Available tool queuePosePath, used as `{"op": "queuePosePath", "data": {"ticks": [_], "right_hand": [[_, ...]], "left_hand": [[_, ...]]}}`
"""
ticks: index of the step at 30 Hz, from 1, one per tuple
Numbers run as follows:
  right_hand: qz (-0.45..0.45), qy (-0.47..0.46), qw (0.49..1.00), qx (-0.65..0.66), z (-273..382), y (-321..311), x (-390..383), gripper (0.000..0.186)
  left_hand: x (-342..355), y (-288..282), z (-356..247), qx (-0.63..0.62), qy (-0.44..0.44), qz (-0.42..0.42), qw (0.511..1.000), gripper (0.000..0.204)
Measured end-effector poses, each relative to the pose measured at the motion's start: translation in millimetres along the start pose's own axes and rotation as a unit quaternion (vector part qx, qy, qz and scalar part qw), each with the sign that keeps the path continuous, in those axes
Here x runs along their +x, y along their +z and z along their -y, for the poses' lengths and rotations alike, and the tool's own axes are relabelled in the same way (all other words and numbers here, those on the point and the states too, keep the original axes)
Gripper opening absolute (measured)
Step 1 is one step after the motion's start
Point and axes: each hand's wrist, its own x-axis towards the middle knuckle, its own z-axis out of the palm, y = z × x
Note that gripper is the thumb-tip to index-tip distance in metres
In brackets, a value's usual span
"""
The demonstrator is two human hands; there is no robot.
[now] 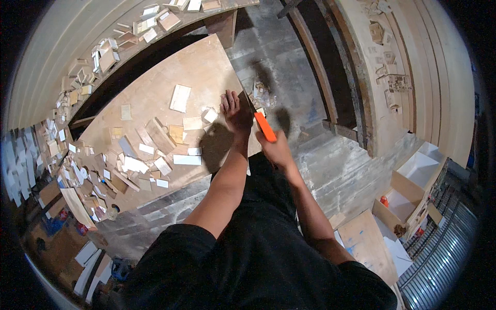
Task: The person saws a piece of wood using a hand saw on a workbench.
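My right hand (276, 152) is closed on the orange handle (265, 125) of a hand tool, likely a saw; its thin dark blade (249, 103) reaches forward along the right edge of the pale wooden worktop (201, 59). My left hand (236, 113) lies beside the blade at that edge, fingers slightly apart and pointing forward; what lies under its palm is hidden. Left of it are small loose pieces: a white-topped block (180, 98), pale offcuts (192, 123) and a long white strip (187, 159).
A back shelf (225, 5) holds many small wooden pieces. More offcuts (88, 183) crowd the worktop's left. At right stand a timber frame (318, 62), large boards (429, 72) and open boxes (413, 181). Concrete floor (310, 165) shows between them, with scraps (261, 90) beyond the blade.
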Motion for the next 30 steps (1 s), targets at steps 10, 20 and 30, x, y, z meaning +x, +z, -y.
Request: {"op": "queuePosePath", "data": {"ticks": [10,20,30], "right_hand": [[-0.003,-0.004,0.999,-0.032,2.7,-36.1,-101.8,0.042],[-0.012,-0.065,0.998,-0.015,9.7,-4.7,-38.9,0.041],[-0.039,-0.062,0.997,-0.002,5.6,-7.4,-12.3,0.042]], "left_hand": [[5.7,3.7,12.1,0.057,0.022,-0.009,0.998,0.070],[7.0,-2.1,4.4,-0.004,-0.017,-0.009,1.000,0.064],[4.2,3.9,-0.4,0.020,-0.019,0.015,1.000,0.066]]}}
